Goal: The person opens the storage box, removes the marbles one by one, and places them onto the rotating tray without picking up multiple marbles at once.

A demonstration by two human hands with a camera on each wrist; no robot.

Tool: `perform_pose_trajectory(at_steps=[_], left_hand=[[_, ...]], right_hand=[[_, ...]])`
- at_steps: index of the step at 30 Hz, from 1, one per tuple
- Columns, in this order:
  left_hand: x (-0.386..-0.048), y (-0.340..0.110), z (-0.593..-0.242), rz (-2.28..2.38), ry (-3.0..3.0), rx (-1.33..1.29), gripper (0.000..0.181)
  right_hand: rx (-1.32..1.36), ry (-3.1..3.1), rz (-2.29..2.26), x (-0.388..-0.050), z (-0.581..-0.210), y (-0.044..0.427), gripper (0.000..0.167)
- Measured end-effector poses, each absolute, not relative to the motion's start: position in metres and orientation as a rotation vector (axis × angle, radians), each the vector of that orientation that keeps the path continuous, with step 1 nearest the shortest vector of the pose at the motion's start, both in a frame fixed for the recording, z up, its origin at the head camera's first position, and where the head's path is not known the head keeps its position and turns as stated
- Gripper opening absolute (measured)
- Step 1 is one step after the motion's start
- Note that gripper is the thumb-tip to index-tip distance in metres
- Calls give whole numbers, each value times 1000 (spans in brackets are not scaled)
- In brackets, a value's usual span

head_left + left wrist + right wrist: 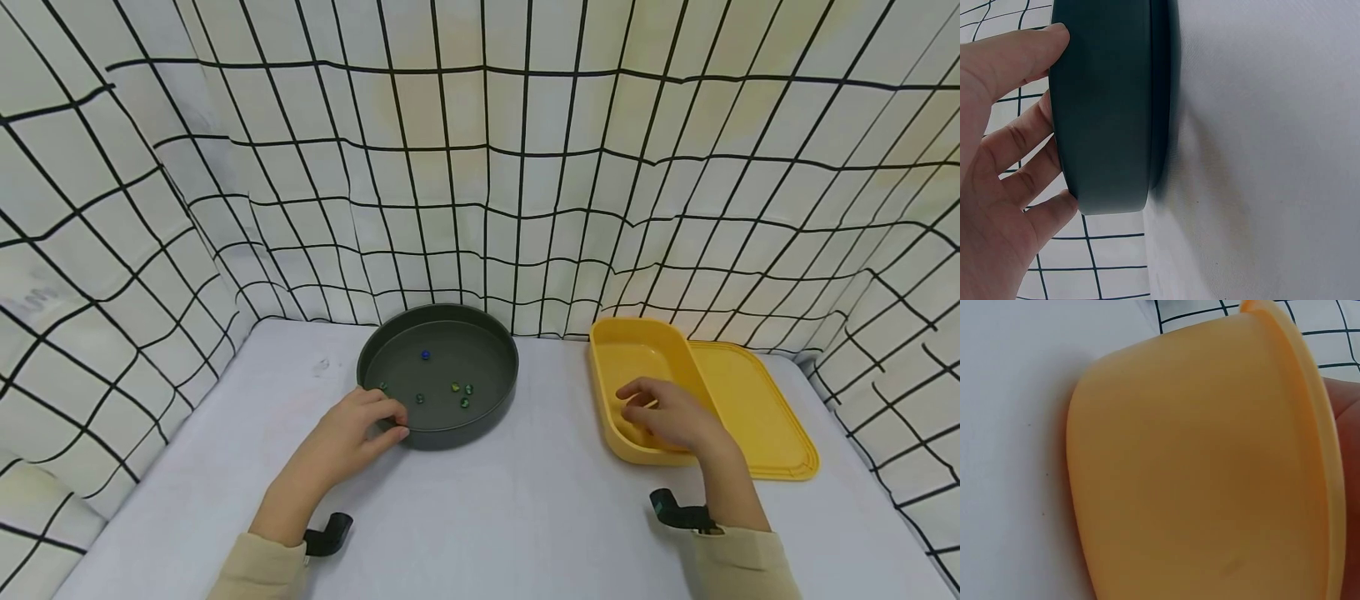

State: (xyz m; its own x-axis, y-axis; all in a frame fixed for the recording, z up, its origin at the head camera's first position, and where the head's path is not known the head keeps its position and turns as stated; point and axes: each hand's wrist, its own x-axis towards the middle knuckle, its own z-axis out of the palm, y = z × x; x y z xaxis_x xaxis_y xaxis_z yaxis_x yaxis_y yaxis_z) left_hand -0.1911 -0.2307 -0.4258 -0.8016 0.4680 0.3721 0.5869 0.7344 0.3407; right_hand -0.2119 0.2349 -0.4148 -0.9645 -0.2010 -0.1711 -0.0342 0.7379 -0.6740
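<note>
A dark green round pan [437,437] stands left of the middle, with a blue marble [425,355] and several green marbles [465,402] on its floor. At its near left rim is my left hand [348,433]. The left wrist view shows the thumb [1054,42] on the rim and the other fingers reaching over behind it. My right hand [671,414] hovers inside a yellow rectangular box [600,385], fingers loosely bent, with a gap between index finger and thumb. I see nothing held there. In the right wrist view the box wall [1204,462] hides most of that hand.
A flat yellow lid [757,417] lies against the right side of the box. White walls with a black grid [517,183] enclose the back and sides of the white table [555,500]. A black wrist camera mount [327,536] sits at the left wrist, another [678,511] at the right.
</note>
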Motion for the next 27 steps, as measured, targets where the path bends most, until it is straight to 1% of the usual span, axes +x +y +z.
perform_pose_trajectory(at_steps=[16,27], left_hand=[[-192,-231,-428,-665,-2662,-853,15],[-193,-232,-428,-653,-2662,-848,15]], right_hand=[[-159,2593,-1009,-212,-422,229,27],[-239,2571,-986,-214,-426,227,18]])
